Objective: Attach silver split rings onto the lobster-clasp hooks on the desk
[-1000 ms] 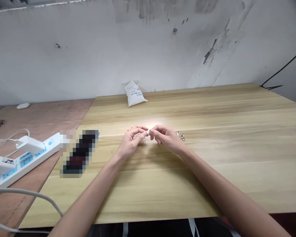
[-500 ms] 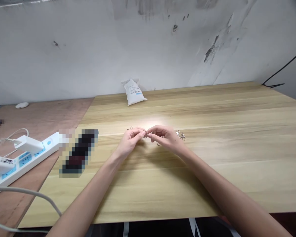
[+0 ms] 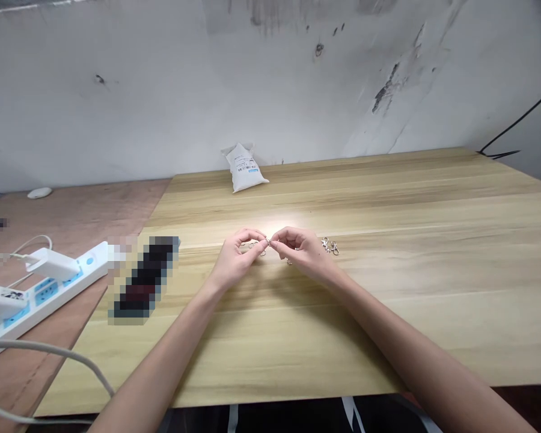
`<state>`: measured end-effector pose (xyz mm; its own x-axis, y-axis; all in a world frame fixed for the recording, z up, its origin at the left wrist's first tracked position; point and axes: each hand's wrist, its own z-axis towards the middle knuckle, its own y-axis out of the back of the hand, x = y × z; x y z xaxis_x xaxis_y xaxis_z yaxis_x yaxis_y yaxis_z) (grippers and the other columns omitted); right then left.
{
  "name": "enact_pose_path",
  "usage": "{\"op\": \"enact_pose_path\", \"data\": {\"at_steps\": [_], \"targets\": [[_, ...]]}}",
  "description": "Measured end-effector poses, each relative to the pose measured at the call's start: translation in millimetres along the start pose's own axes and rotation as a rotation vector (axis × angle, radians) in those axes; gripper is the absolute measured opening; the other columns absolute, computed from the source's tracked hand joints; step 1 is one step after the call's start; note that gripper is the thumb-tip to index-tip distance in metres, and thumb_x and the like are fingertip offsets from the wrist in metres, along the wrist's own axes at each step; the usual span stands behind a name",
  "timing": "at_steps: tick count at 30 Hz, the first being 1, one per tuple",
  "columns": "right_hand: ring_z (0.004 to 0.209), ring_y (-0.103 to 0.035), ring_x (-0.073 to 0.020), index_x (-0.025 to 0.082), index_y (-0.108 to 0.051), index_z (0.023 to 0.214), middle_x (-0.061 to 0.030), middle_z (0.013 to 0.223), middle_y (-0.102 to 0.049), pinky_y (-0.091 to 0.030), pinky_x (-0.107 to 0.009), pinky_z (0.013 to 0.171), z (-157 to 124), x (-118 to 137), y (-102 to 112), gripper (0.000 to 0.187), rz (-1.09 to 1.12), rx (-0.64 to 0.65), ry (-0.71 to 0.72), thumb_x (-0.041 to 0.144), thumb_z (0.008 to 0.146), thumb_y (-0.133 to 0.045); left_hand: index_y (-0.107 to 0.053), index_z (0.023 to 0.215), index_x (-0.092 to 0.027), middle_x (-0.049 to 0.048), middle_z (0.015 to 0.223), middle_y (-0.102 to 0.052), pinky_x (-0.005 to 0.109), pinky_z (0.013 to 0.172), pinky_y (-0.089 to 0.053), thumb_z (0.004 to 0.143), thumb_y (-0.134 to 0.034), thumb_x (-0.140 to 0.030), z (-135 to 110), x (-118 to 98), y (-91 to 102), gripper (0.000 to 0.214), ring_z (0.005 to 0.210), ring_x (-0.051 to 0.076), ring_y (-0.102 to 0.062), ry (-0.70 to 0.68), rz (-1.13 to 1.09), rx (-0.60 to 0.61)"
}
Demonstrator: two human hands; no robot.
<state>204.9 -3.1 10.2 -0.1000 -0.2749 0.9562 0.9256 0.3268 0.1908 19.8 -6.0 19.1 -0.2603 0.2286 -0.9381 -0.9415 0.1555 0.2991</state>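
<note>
Over the middle of the wooden table, my left hand (image 3: 238, 257) and my right hand (image 3: 303, 249) meet fingertip to fingertip. Both pinch a tiny silvery metal ring (image 3: 268, 242) between thumb and forefinger; the fingers cover most of it. Several more small metal rings (image 3: 263, 253) show under and beside my left hand's fingers. Another ring (image 3: 289, 262) lies below my right hand, partly hidden. Just right of that hand sits a small pile of metal swivel clasps (image 3: 330, 246).
A white plastic packet (image 3: 247, 169) lies at the table's back edge by the wall. To the left are a blurred-out dark object (image 3: 144, 276), a white power strip (image 3: 45, 294) with chargers, and a cable (image 3: 49, 347). A small white object (image 3: 39, 193) rests farther back.
My left hand has turned slightly and its fingers are more arched, with rings now visible between them. My right hand has barely moved. The fingertips still meet at the same spot.
</note>
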Motion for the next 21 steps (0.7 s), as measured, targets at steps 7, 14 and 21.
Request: {"op": "enact_pose_path", "data": {"at_steps": [7, 14, 21], "targets": [[0.049, -0.038, -0.0080, 0.019, -0.064, 0.088, 0.0021, 0.065, -0.058, -0.030, -0.023, 0.047, -0.1, -0.5, -1.4, 0.025, -0.103, -0.004, 0.115, 0.044, 0.089, -0.061, -0.075, 0.075, -0.018, 0.0091, 0.113, -0.064, 0.038, 0.100, -0.041, 0.076, -0.073, -0.040, 1.9, 5.0, 2.0, 0.022, 0.118, 0.027, -0.053, 0.189, -0.304, 0.046], [0.051, -0.040, -0.0080, 0.018, -0.066, 0.089, 0.0013, 0.069, -0.060, -0.031, -0.024, 0.049, -1.6, 1.6, -2.3, 0.018, -0.235, -0.011, 0.202, 0.034, 0.091, -0.058, -0.074, 0.074, -0.018, 0.0084, 0.115, -0.065, 0.039, 0.103, -0.039, 0.077, -0.073, -0.039, 2.1, 5.1, 2.1, 0.021, 0.120, 0.027, -0.053, 0.182, -0.372, 0.076], [0.054, -0.042, -0.0087, 0.018, -0.065, 0.079, -0.0003, 0.069, -0.060, -0.034, -0.024, 0.049, -3.5, 9.9, 1.8, 0.026, -0.020, -0.010, 0.051, 0.042, 0.086, -0.064, -0.069, 0.078, -0.020, 0.0093, 0.123, -0.060, 0.039, 0.096, -0.047, 0.082, -0.069, -0.038, 0.1, 0.3, 5.6, 0.019, 0.129, 0.028, -0.048, 0.041, -0.246, 0.098]]}}
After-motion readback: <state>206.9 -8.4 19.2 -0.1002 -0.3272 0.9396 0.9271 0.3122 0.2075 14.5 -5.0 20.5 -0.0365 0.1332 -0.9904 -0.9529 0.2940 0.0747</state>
